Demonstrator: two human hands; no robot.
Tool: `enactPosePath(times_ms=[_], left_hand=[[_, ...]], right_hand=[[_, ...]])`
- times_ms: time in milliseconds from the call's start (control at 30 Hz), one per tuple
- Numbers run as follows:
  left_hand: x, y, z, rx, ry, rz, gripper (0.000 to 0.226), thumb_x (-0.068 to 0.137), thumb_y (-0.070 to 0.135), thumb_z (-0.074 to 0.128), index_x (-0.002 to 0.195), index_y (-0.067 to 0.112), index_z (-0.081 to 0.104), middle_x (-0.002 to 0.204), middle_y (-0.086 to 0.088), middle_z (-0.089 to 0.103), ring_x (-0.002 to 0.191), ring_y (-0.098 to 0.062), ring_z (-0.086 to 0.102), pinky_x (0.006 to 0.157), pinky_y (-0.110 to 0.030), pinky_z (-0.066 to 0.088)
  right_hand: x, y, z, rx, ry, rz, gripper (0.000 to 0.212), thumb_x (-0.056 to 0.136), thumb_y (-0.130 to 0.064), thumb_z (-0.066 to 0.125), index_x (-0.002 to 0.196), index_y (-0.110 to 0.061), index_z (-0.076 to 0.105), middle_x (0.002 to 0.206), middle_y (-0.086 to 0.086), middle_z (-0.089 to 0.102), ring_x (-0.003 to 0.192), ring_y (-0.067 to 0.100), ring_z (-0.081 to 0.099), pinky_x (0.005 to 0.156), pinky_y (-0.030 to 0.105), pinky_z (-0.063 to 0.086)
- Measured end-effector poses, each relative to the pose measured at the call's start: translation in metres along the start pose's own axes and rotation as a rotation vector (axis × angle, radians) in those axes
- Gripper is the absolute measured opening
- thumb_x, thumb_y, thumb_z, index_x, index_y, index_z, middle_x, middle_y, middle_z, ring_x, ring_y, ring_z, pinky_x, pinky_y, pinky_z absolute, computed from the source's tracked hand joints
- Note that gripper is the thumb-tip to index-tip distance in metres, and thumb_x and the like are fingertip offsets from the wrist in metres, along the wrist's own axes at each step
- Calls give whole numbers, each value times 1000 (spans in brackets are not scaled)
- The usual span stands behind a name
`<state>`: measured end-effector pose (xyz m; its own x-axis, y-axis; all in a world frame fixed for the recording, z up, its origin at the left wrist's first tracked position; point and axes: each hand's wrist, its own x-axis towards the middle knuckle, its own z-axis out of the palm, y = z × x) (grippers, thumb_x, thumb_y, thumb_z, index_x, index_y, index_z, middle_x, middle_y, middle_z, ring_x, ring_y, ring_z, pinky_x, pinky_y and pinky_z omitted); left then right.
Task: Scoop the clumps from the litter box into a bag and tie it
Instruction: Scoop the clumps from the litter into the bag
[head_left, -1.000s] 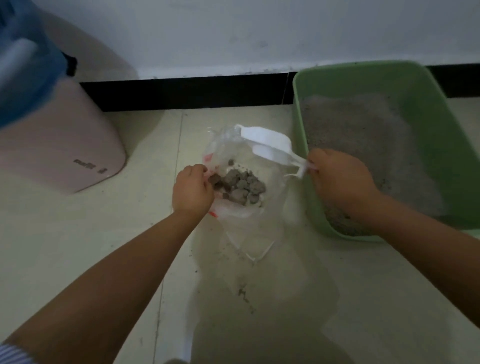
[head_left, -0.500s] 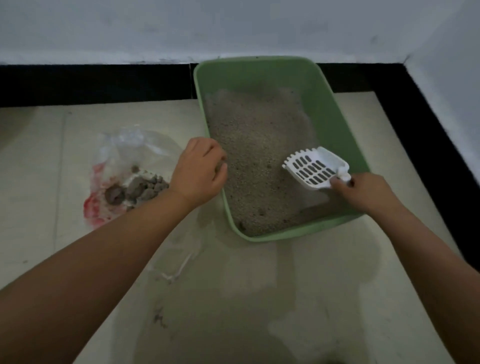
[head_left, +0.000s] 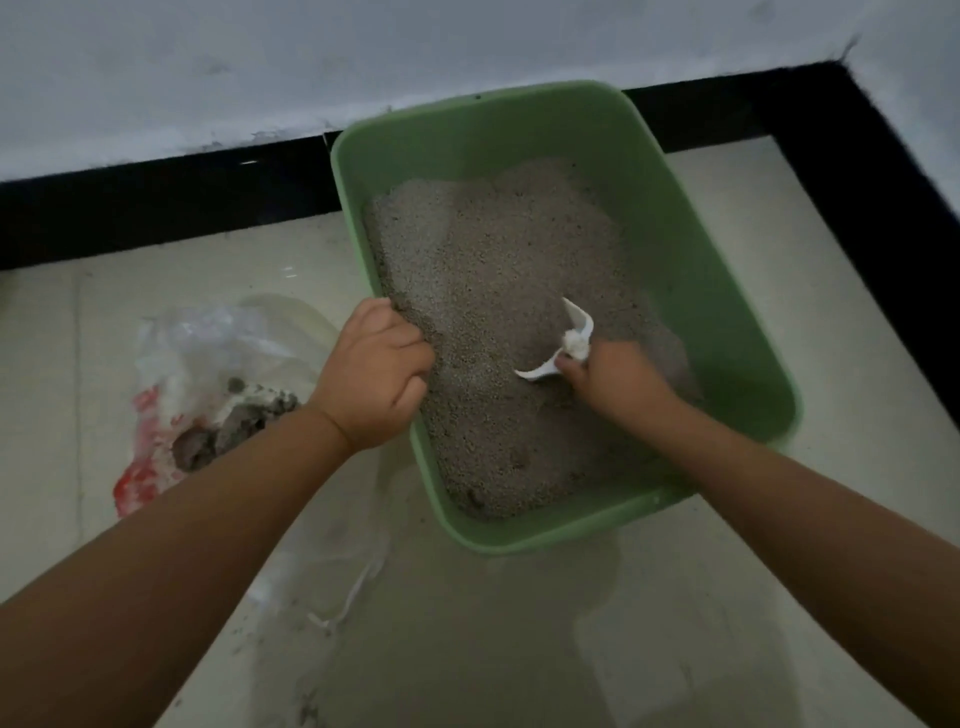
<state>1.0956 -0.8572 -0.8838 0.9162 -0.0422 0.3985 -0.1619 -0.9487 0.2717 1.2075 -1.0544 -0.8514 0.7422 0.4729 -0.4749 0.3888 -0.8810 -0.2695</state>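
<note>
A green litter box full of grey litter stands on the floor by the wall. My left hand grips the box's left rim. My right hand holds a white slotted scoop by its handle, with the scoop's head pushed edge-down into the litter near the box's middle. To the left of the box lies a clear plastic bag with red print, open on the floor, holding several dark grey clumps.
A black skirting strip runs along the white wall behind the box and turns down the right side. The tiled floor in front shows dust and a thin white string near the bag.
My left hand left the bag and took the box's left rim. My right hand carried the scoop from over the bag into the box and dug it into the litter.
</note>
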Motion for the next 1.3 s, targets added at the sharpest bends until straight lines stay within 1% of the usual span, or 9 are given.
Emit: enactPosePath(times_ms=[100, 233, 567, 700, 867, 967, 1033, 1167, 1300], left_hand=[[2, 0, 0, 0, -22, 17, 25, 69, 15, 34, 51, 5, 49, 52, -10, 42, 66, -20, 27, 79, -31, 27], [0, 1, -1, 8, -34, -3, 26, 68, 16, 34, 51, 5, 50, 52, -9, 43, 67, -19, 28, 84, -34, 28], [0, 2, -3, 49, -32, -22, 25, 67, 19, 35, 53, 7, 53, 54, -8, 45, 69, -19, 30, 90, -36, 28], [1, 3, -4, 78, -42, -28, 26, 67, 19, 35, 53, 8, 54, 54, -8, 46, 68, -19, 29, 90, -37, 27], [2, 5, -5, 119, -47, -34, 28, 66, 19, 34, 52, 8, 56, 52, -7, 47, 69, -19, 30, 90, -38, 27], [3, 7, -6, 158, -65, -27, 29, 66, 19, 34, 50, 7, 56, 51, -6, 47, 63, -25, 46, 89, -38, 28], [3, 8, -7, 155, -68, -31, 30, 66, 18, 34, 50, 7, 56, 50, -6, 47, 57, -26, 52, 88, -37, 28], [3, 9, -9, 144, -48, -31, 31, 67, 19, 34, 50, 6, 57, 50, -8, 48, 59, -25, 50, 87, -37, 28], [4, 10, -9, 138, -52, -18, 32, 67, 19, 34, 50, 5, 57, 50, -9, 49, 58, -25, 51, 86, -37, 28]], right_hand=[[25, -27, 18, 178, 57, 52, 35, 98, -29, 38, 97, -1, 60, 102, 25, 63, 97, 34, 59, 67, 28, 33], [65, -48, 16, 286, 149, 117, 44, 96, -34, 41, 111, 4, 59, 114, 25, 61, 105, 35, 57, 75, 31, 41], [65, -30, 24, 274, 347, -24, 43, 96, -33, 43, 103, 7, 55, 100, 26, 62, 91, 35, 58, 62, 25, 25], [54, -30, 7, 343, 419, -119, 38, 95, -29, 44, 97, 6, 57, 89, 23, 61, 74, 25, 49, 58, 21, 19], [42, -25, -4, 238, 345, -145, 29, 95, -35, 44, 88, -8, 51, 75, 5, 45, 73, 18, 43, 61, 25, 24], [28, -23, 5, 238, 264, -164, 30, 94, -34, 45, 75, -12, 49, 66, 0, 43, 60, 16, 41, 49, 28, 25], [19, -20, 10, 269, 246, -144, 36, 95, -32, 45, 62, -21, 36, 58, -6, 35, 52, 7, 33, 47, 16, 23], [7, -10, 9, 310, 329, -64, 33, 95, -31, 45, 68, -13, 41, 57, -7, 33, 63, 19, 39, 46, 14, 21], [-4, -4, 13, 201, 302, -101, 38, 95, -34, 42, 97, 1, 58, 81, 15, 60, 75, 27, 52, 59, 25, 29]])
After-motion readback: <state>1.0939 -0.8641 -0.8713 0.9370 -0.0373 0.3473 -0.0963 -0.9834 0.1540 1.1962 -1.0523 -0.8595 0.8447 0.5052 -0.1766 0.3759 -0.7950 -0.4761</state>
